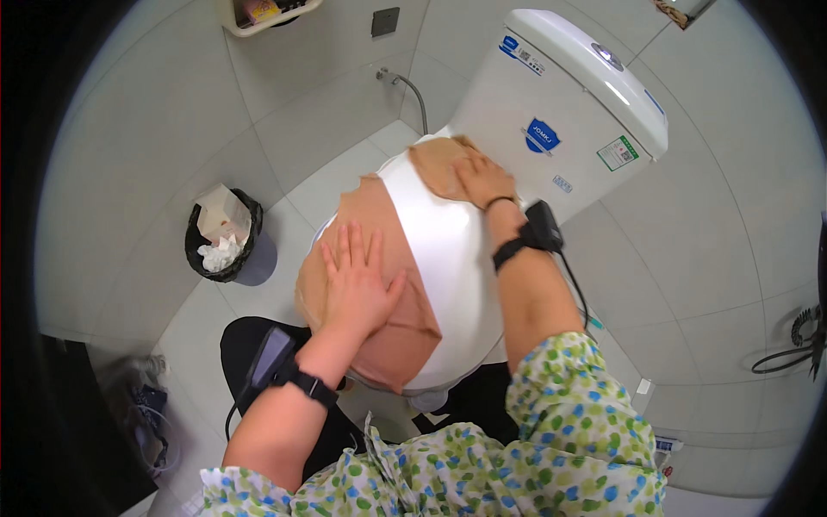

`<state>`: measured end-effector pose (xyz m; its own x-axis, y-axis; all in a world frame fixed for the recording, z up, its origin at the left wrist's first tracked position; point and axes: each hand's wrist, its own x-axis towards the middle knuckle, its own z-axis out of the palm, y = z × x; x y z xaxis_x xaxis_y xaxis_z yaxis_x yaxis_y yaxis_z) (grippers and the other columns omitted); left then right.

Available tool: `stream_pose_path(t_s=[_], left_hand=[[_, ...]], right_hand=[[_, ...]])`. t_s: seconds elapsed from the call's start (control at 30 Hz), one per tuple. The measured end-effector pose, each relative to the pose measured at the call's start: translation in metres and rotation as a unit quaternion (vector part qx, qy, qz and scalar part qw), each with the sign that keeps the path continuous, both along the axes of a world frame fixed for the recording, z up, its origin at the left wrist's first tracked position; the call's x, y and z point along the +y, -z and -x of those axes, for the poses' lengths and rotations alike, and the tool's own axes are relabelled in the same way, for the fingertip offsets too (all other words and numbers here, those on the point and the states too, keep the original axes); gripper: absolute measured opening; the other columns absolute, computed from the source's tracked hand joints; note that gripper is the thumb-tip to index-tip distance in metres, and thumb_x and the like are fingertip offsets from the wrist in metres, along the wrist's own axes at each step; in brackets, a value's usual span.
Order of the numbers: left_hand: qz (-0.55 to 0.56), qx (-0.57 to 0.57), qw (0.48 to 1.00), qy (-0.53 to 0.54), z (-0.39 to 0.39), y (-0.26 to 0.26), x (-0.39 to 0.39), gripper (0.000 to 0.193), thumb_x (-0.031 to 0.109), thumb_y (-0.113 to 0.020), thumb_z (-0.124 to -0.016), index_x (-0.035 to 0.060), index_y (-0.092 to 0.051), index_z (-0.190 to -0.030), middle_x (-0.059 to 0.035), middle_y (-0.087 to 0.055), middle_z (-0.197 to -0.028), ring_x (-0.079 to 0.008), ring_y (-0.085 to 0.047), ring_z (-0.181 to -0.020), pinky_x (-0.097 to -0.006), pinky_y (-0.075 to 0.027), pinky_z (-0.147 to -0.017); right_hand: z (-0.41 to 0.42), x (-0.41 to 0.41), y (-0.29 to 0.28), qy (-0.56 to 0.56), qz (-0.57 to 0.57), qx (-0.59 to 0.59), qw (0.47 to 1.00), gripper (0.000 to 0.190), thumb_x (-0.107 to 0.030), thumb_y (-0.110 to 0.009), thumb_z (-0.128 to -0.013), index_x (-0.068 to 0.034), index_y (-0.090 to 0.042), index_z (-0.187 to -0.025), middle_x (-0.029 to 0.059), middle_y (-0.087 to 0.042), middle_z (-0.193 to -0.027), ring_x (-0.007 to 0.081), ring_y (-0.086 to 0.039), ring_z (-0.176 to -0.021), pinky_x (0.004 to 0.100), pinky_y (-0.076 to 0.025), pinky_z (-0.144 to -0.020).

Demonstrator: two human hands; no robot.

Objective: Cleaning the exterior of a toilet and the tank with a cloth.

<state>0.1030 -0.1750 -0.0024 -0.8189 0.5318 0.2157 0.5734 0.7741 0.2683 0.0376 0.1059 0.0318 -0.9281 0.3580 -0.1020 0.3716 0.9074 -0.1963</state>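
A closed white toilet lid (446, 252) lies in front of me. My left hand (358, 291) rests flat, fingers spread, on a large tan cloth (404, 329) that covers the lid's left side. This cloth has a straight right edge, creases near its lower corner and an overhang at the front. Toward the back of the lid, my right hand (481, 178) presses a smaller, bunched tan cloth (434, 169) against the surface beside the tank. Part of that cloth is hidden beneath the palm. A bare white strip separates the two cloths. Both wrists wear black strapped devices with cables.
Behind the lid rises the white toilet tank (555, 123), bearing stickers and a flush button (607, 56). A lined waste bin (255, 258) with a box and crumpled tissue stands at left. A wall valve with a flexible hose (417, 97) is behind. Tiled walls enclose both sides.
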Motion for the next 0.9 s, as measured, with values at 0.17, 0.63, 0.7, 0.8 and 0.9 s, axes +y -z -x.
stream_pose_path(t_s=[0.17, 0.63, 0.7, 0.8, 0.9], left_hand=[[0.014, 0.027, 1.000, 0.001, 0.050, 0.004, 0.058, 0.072, 0.049, -0.046, -0.088, 0.0050, -0.031, -0.143, -0.0237, -0.022, -0.150, -0.0365, -0.016, -0.140, -0.0576, -0.010, -0.111], [0.082, 0.024, 0.991, 0.105, 0.108, -0.005, 0.164, 0.069, 0.054, -0.035, -0.091, 0.0117, -0.030, -0.145, -0.0181, -0.022, -0.151, -0.0318, -0.015, -0.142, -0.0522, -0.008, -0.113], [0.106, 0.082, 0.965, 0.224, 0.082, -0.010, 0.168, 0.066, 0.052, -0.038, -0.091, 0.0113, -0.037, -0.142, -0.0177, -0.027, -0.149, -0.0324, -0.021, -0.139, -0.0508, -0.010, -0.114], [0.083, 0.032, 0.929, 0.359, 0.057, -0.003, 0.158, 0.064, 0.052, -0.039, -0.090, 0.0145, -0.038, -0.142, -0.0163, -0.027, -0.150, -0.0322, -0.022, -0.139, -0.0505, -0.010, -0.114], [0.029, 0.035, 0.907, 0.419, 0.043, 0.002, 0.136, 0.062, 0.053, -0.040, -0.090, 0.0188, -0.038, -0.142, -0.0149, -0.025, -0.151, -0.0311, -0.022, -0.140, -0.0490, -0.011, -0.114]], right_hand=[[-0.081, 0.029, 0.025, 0.076, -0.066, 0.039, 0.994, 0.066, -0.060, -0.031, -0.090, -0.021, -0.033, -0.144, 0.0117, -0.029, -0.150, 0.0322, -0.025, -0.138, 0.0558, -0.016, -0.109], [-0.231, -0.211, 0.042, -0.116, -0.006, 0.189, 0.975, 0.063, -0.046, -0.058, -0.080, -0.012, -0.050, -0.131, 0.0156, -0.032, -0.147, 0.0375, -0.021, -0.139, 0.0588, -0.013, -0.110], [-0.241, -0.227, 0.040, -0.139, 0.005, 0.188, 0.972, 0.059, -0.047, -0.058, -0.081, -0.011, -0.052, -0.128, 0.0154, -0.033, -0.146, 0.0376, -0.022, -0.138, 0.0574, -0.013, -0.110], [-0.242, -0.235, 0.039, -0.224, 0.019, 0.199, 0.954, 0.052, -0.048, -0.056, -0.084, -0.012, -0.056, -0.122, 0.0146, -0.038, -0.142, 0.0366, -0.024, -0.137, 0.0539, -0.017, -0.110], [-0.241, -0.221, 0.041, -0.240, 0.037, 0.229, 0.943, 0.046, -0.044, -0.056, -0.087, -0.014, -0.057, -0.122, 0.0108, -0.047, -0.134, 0.0317, -0.033, -0.133, 0.0517, -0.022, -0.108]])
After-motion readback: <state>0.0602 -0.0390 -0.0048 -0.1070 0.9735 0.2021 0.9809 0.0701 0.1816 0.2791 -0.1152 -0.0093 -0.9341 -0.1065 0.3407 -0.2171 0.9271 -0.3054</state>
